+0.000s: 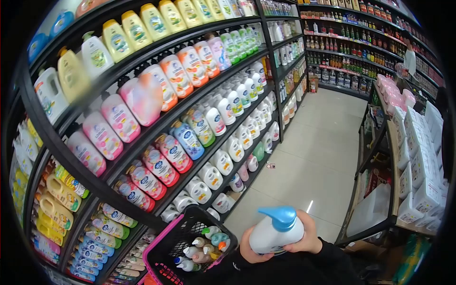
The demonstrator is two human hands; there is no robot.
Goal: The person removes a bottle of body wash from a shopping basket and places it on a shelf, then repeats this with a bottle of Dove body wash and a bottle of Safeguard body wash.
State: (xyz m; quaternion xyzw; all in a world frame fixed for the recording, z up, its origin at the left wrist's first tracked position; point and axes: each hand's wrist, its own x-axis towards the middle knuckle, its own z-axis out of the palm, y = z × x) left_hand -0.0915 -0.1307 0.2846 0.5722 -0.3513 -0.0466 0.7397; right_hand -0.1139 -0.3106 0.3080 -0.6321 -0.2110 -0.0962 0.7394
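Note:
A white pump bottle (273,239) with a blue pump head (280,217) is held upright in front of my body, at the bottom of the view. My left hand (254,247) grips its left side, and my right hand (308,236) wraps round the right. Only the back and upper part of the bottle face me, so its label is mostly hidden. Just left of my left hand is a black basket (220,219) with a pink rim (164,229). Several small bottles (202,251) with coloured caps lie inside it.
Tall black shelves (156,127) on the left carry rows of pump bottles and jugs. Tiled floor (304,164) runs ahead to shelves of dark bottles (351,47). On the right, a table holds stacked white containers (418,156) and pink-wrapped packs (389,92).

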